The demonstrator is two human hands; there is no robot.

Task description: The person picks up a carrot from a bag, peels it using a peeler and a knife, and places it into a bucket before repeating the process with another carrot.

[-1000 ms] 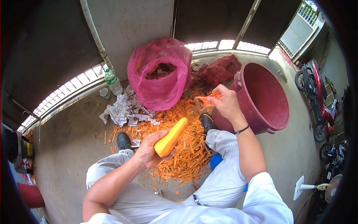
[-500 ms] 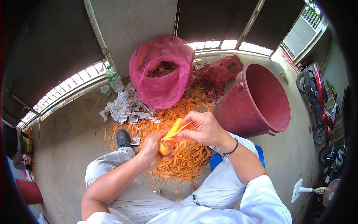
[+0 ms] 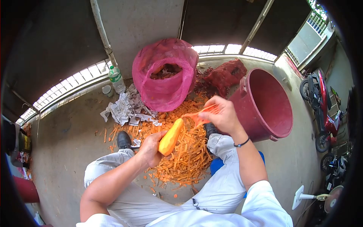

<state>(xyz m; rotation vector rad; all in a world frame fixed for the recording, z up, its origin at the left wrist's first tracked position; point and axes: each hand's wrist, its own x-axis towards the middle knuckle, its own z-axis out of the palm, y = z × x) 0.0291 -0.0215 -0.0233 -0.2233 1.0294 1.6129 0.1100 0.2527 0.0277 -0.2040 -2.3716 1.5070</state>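
Left hand (image 3: 150,148) grips a peeled orange carrot (image 3: 171,136) above a heap of orange peelings (image 3: 189,151), right hand (image 3: 223,116) pinches an orange plastic peeler (image 3: 202,115) at its far tip; long, light strokes away from the fingers look best

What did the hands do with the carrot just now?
The right hand slid the orange peeler along the carrot from its lower end up past the tip, away from the body. The left hand kept gripping the carrot's lower end. The pink sack, bucket and peel pile stayed put.
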